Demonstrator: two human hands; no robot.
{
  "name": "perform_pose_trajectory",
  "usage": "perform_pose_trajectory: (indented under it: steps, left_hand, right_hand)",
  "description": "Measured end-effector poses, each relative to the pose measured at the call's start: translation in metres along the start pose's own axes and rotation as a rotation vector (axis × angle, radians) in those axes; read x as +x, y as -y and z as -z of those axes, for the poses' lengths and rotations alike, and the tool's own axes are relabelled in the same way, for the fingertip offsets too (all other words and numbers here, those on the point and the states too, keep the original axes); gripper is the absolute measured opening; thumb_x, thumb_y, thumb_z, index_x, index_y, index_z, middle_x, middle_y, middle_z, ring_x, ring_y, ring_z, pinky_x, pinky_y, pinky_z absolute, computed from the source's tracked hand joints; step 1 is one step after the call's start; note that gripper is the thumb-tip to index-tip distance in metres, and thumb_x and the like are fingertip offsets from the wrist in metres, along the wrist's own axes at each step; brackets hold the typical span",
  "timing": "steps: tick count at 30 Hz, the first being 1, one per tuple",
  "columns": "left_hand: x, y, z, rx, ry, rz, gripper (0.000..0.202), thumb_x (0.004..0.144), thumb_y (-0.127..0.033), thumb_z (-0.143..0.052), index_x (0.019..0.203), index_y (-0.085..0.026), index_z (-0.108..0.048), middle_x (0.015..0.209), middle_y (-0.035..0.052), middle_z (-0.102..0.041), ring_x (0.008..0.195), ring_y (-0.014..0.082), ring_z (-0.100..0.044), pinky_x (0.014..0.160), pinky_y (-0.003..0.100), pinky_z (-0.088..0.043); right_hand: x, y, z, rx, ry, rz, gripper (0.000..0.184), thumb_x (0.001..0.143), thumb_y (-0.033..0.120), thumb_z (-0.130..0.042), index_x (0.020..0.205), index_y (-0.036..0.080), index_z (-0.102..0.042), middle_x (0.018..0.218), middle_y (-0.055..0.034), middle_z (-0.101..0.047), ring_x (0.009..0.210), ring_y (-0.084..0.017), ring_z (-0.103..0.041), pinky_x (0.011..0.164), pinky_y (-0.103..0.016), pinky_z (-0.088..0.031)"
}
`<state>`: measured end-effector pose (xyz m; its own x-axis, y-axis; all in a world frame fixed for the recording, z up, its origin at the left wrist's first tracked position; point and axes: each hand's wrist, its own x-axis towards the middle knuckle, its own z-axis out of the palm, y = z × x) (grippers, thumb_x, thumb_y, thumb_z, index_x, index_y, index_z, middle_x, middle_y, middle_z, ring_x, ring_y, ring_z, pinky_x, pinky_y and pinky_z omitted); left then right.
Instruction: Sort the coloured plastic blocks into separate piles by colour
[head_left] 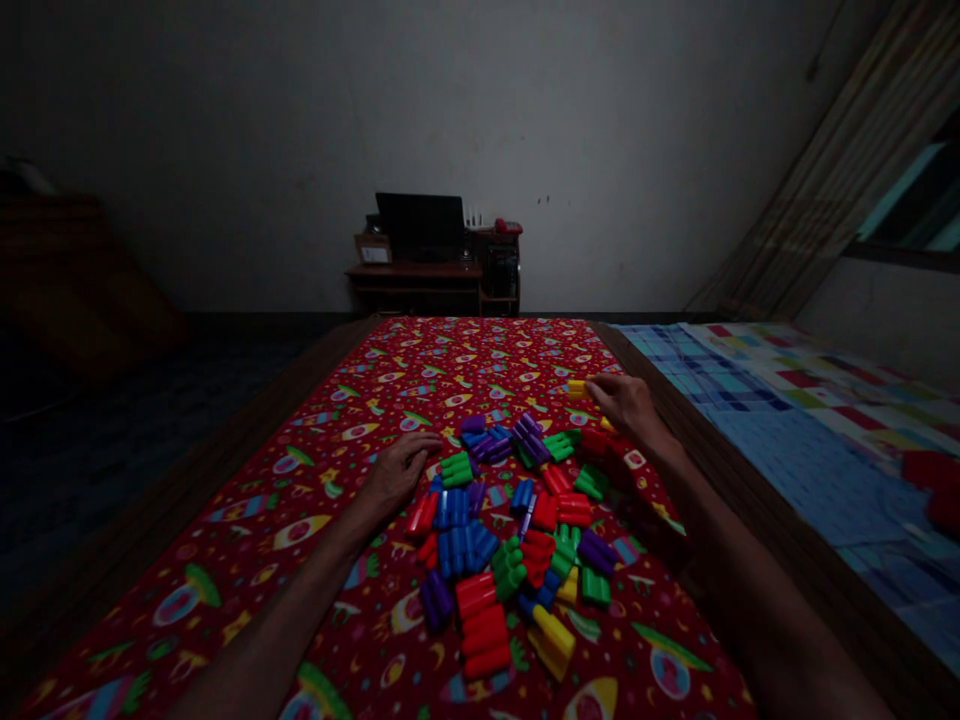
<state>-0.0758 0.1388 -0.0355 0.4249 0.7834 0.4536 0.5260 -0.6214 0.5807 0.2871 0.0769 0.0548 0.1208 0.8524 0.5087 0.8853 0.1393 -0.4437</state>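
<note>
My right hand (622, 400) pinches a yellow plastic building block (576, 389) at the far right of a loose pile. The left hand (397, 468) lies at the pile's left side, fingers stretched and apart, with nothing in it. Just beside its fingertips is a green block (455, 470). Spread between my arms are blue blocks (454, 550), red blocks (485, 640), purple blocks (436, 600) and more yellow blocks (553, 640). Under the right hand, another yellow piece and a dark red block (595, 443) are partly covered.
The blocks lie on a red cloth (300, 600) printed with rockets. At the far end, a low desk (420, 270) holds a dark monitor (421, 225) and a red telephone (508, 227). Blue and checked bedding (750, 430) spreads at right, below a curtain (817, 170).
</note>
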Motion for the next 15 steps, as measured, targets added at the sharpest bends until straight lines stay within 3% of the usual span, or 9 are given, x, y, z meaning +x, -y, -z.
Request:
perform_pose_trajectory:
  steps: [4, 8, 12, 15]
  left_hand:
    - [0.000, -0.001, 0.001, 0.002, 0.007, 0.001, 0.034, 0.088, -0.032, -0.040, 0.092, -0.020, -0.071, 0.105, 0.0086, -0.072, 0.102, 0.0219, -0.065, 0.094, 0.040, -0.051]
    - [0.000, 0.000, 0.001, 0.001, 0.003, 0.001, 0.033, 0.088, -0.032, -0.040, 0.092, -0.020, -0.071, 0.105, 0.0090, -0.072, 0.102, 0.0220, -0.065, 0.095, 0.039, -0.051]
    - [0.000, 0.001, 0.000, 0.003, 0.002, 0.011, 0.033, 0.087, -0.032, -0.041, 0.092, -0.020, -0.071, 0.106, 0.0083, -0.072, 0.102, 0.0220, -0.065, 0.094, 0.040, -0.051]
    - [0.000, 0.000, 0.000, 0.005, 0.006, 0.014, 0.033, 0.088, -0.033, -0.041, 0.093, -0.020, -0.071, 0.106, 0.0087, -0.071, 0.102, 0.0224, -0.065, 0.094, 0.040, -0.051]
  right_hand:
    - [0.001, -0.052, 0.010, -0.130, 0.084, -0.172, 0.036, 0.085, 0.034, -0.047, 0.081, 0.012, -0.075, 0.070, -0.0073, -0.071, 0.064, -0.017, -0.062, 0.056, -0.023, -0.039]
    - [-0.006, -0.074, 0.018, -0.260, 0.139, -0.242, 0.032, 0.083, 0.034, -0.052, 0.090, 0.014, -0.075, 0.085, -0.0108, -0.073, 0.076, -0.020, -0.065, 0.062, -0.026, -0.042]
    - [-0.002, -0.056, 0.032, -0.268, 0.074, -0.239, 0.031, 0.085, 0.032, -0.051, 0.090, 0.013, -0.075, 0.085, -0.0115, -0.073, 0.075, -0.020, -0.064, 0.063, -0.026, -0.041]
    - [0.001, -0.020, 0.041, -0.078, 0.187, -0.159, 0.029, 0.084, 0.033, -0.052, 0.079, 0.013, -0.073, 0.070, -0.0053, -0.068, 0.062, -0.015, -0.058, 0.055, -0.023, -0.036]
